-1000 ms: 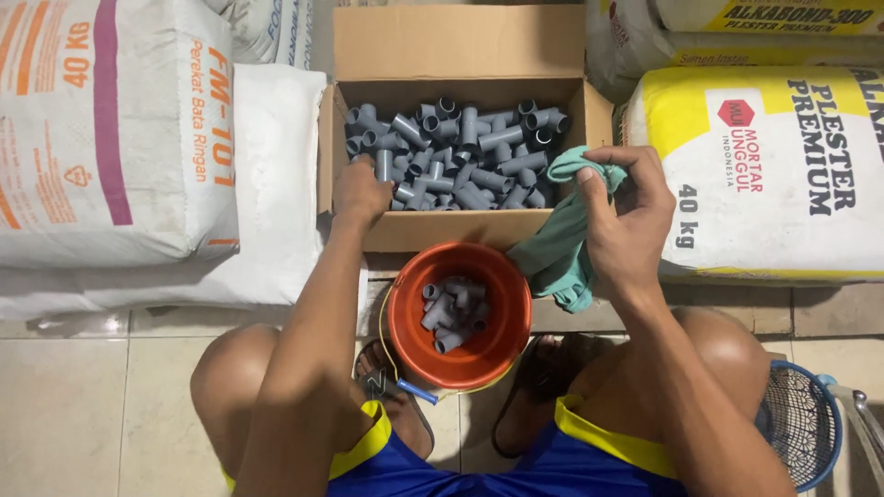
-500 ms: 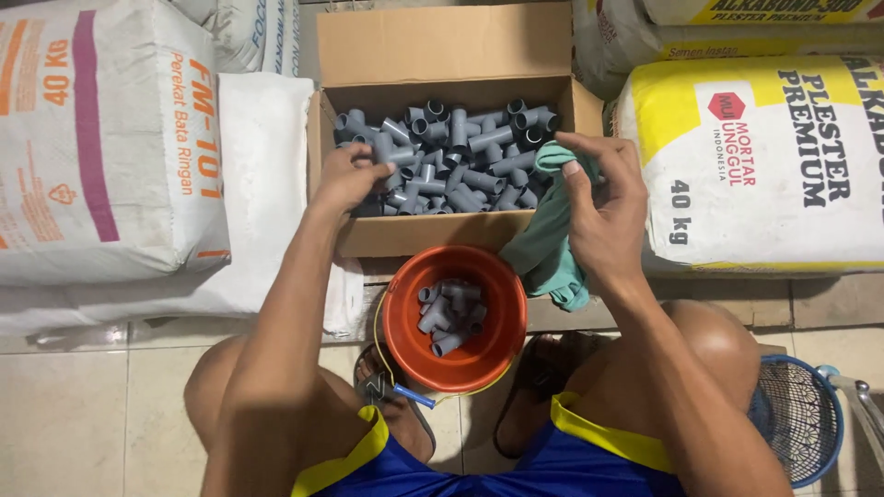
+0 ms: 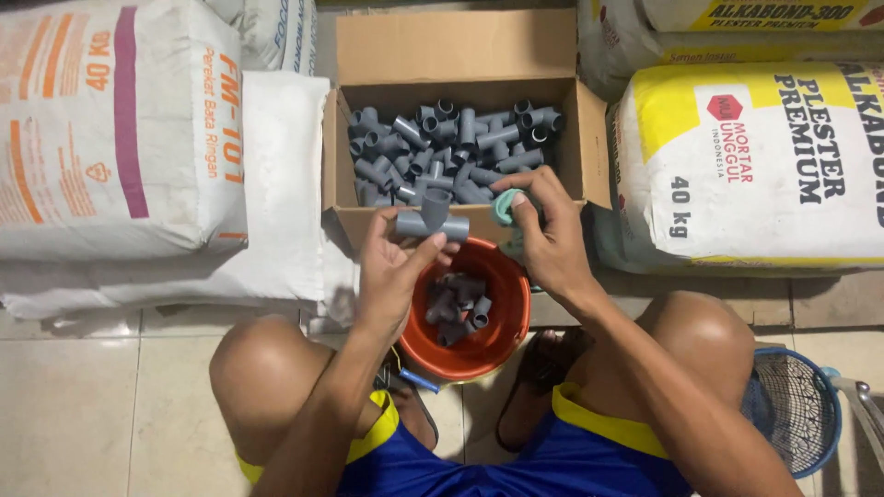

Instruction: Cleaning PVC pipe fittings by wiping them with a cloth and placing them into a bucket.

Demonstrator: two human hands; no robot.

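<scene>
My left hand (image 3: 391, 267) holds a grey plastic tee pipe fitting (image 3: 431, 219) just above the rim of an orange bucket (image 3: 479, 345). My right hand (image 3: 545, 235) is bunched around a teal cloth (image 3: 505, 208), right beside the fitting. The bucket sits between my knees and has several grey fittings (image 3: 454, 304) in it. Behind it stands an open cardboard box (image 3: 460, 55) full of the same grey fittings (image 3: 442, 152).
Large white sacks are stacked at the left (image 3: 120, 129) and at the right (image 3: 764, 156) of the box. A blue mesh basket (image 3: 792, 410) lies by my right knee. The floor is pale tile (image 3: 83, 414).
My left hand has lifted a tee fitting out of the box and brought it back over the bucket. My right hand with the cloth has moved in next to it.
</scene>
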